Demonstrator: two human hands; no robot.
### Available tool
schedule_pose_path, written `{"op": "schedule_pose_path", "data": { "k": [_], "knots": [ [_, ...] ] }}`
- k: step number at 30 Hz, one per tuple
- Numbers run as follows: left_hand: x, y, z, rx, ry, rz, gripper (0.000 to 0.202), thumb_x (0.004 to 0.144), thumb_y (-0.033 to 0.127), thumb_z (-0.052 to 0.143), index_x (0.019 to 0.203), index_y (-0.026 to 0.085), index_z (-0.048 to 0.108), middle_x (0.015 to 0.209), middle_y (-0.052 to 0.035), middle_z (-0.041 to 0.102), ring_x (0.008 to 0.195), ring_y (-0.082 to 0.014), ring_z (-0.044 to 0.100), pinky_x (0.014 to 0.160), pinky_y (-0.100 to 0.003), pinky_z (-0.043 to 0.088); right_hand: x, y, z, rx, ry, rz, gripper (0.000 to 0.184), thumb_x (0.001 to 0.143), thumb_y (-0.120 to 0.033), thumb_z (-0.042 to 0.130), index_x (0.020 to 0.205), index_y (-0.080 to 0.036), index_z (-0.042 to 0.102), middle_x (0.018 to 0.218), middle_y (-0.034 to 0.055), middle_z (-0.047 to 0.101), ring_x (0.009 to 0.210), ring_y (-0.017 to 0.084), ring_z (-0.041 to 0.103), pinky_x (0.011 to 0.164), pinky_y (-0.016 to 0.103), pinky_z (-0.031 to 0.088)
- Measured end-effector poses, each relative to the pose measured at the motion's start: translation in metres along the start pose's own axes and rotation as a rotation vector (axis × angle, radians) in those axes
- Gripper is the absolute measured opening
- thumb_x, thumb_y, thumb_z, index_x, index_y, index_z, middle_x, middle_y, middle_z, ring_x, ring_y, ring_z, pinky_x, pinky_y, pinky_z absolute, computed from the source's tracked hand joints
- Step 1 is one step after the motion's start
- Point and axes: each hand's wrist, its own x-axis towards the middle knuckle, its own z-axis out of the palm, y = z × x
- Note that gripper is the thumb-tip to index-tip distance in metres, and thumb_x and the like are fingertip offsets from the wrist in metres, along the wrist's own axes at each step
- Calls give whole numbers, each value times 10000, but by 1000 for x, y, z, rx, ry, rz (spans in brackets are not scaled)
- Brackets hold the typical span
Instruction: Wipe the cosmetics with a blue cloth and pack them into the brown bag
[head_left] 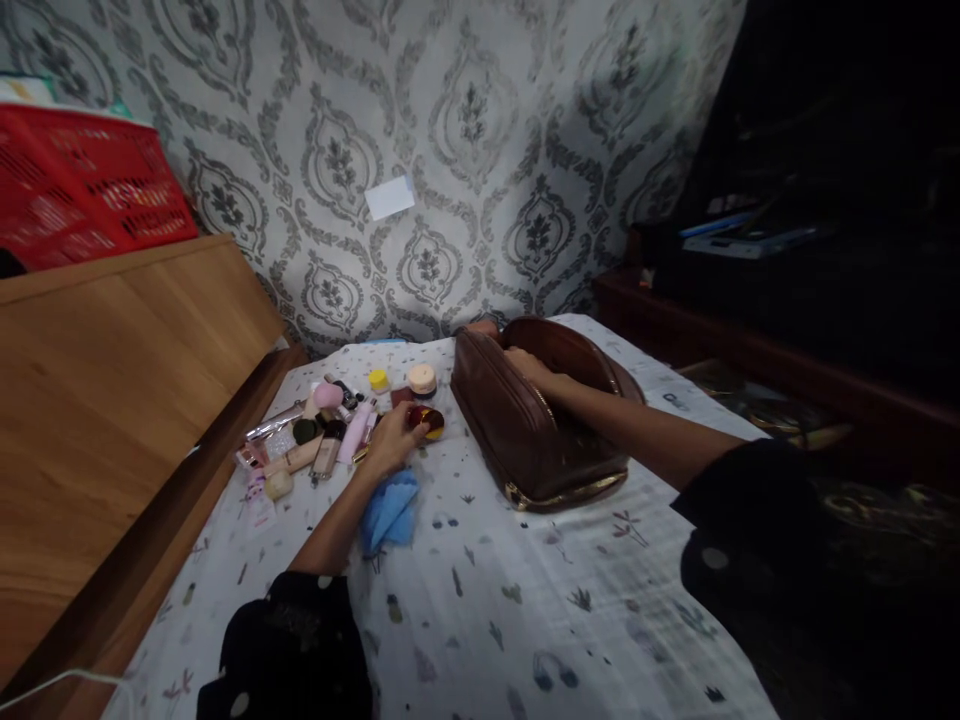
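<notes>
1. Your left hand (394, 440) has its thumb and fingers closed around the edge of a round red-and-gold item (430, 424), held low over the patterned sheet (465, 620).
2. Your right hand (527, 368) reaches into the open mouth of the brown bag (517, 440). Its fingertips are hidden by the bag's side, so you cannot tell how far they are spread or whether they have hold of anything.
3. The bag stands on the sheet to the right of the round item, well apart from it, with a gold zip along its lower edge.
4. Just beside your left wrist lies a crumpled blue cloth (390, 512).
5. Left of your left hand is a cluster of cosmetics: among them 1 pink sponge (328, 396), 1 lilac tube (354, 432) and 1 beige bottle with a black cap (327, 455).
6. Beyond that hand, nearer the wall (472, 120), are 2 small pots: 1 with a yellow lid (379, 380) and 1 peach-coloured jar (422, 379).
7. Both your sleeves are black with pale dots.
8. At the far left, a red basket (97, 185) rests above a wooden panel (135, 400); 1 white card (390, 198) shows against the wallpaper.
</notes>
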Motion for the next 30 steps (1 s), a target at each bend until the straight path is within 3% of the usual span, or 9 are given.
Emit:
{"op": "schedule_pose_path", "data": {
  "k": [5, 8, 10, 14, 17, 20, 23, 28, 30],
  "knots": [
    [-10, -16, -3, -109, -22, -41, 438, 800, 308, 680, 1214, 184, 612, 993, -60, 723, 878, -214, 652, 783, -328, 498, -8, -5, -32, 80, 180, 28, 302, 924, -153, 490, 1164, -97, 664, 1101, 157, 714, 1016, 244, 678, 845, 312, 511],
    [-18, -19, -6, -177, -31, -26, 473, 770, 270, 705, 1223, 182, 603, 1031, -60, 715, 929, -213, 647, 837, -334, 498, -53, -27, -40, 157, 457, -98, 432, 957, -177, 370, 1352, -132, 542, 1274, 141, 635, 1154, 242, 604, 968, 359, 482],
    [-25, -18, -8, -225, -37, 3, 493, 756, 254, 712, 1228, 189, 587, 1064, -58, 701, 969, -215, 636, 866, -340, 496, -94, -47, -27, 300, 570, -310, 414, 968, -209, 351, 1310, -169, 582, 1245, 121, 645, 1176, 262, 586, 994, 392, 471],
    [-43, -10, -13, -421, -65, 115, 367, 781, 293, 693, 1114, 189, 580, 1093, -61, 664, 1016, -212, 613, 886, -337, 501, -146, -78, 39, 335, 211, -526, 432, 961, -190, 352, 1331, -241, 569, 1257, 94, 628, 1211, 240, 574, 1043, 385, 449],
    [-54, -5, -16, -538, -72, 99, 253, 818, 295, 642, 1042, 191, 585, 1099, -69, 658, 1054, -218, 619, 878, -331, 517, -139, -80, 96, 340, 138, -405, 565, 892, -233, 548, 1431, -111, 431, 1451, 216, 462, 1369, 314, 433, 1094, 451, 395],
    [-63, -4, -21, -538, -87, 101, 137, 861, 294, 574, 934, 190, 626, 1171, -91, 653, 1132, -237, 609, 927, -352, 512, -120, -73, 131, 371, 38, -290, 600, 851, -278, 653, 1390, -118, 443, 1289, 201, 588, 1218, 292, 547, 1011, 423, 434],
    [-73, -3, -29, -445, -105, 148, 230, 893, 347, 550, 1052, 204, 637, 1227, -100, 640, 1175, -249, 594, 957, -378, 505, -114, -67, 144, 408, 96, -272, 506, 850, -250, 658, 1318, -144, 498, 1218, 154, 634, 1152, 249, 566, 989, 379, 427],
    [-97, -7, -47, -113, -187, 248, 762, 754, 493, 752, 1408, 219, 471, 1413, -141, 537, 1309, -322, 500, 1090, -467, 409, -121, -65, 147, 492, 153, -193, 413, 813, -261, 703, 1186, -151, 563, 1089, 98, 660, 1007, 212, 597, 906, 332, 460],
    [-108, -10, -51, -10, -216, 253, 707, 753, 484, 756, 1371, 234, 521, 1349, -124, 583, 1258, -321, 534, 1055, -454, 435, -123, -64, 147, 484, 158, -162, 386, 797, -284, 716, 1131, -155, 573, 1025, 79, 652, 927, 202, 598, 852, 326, 474]
  ]
}}
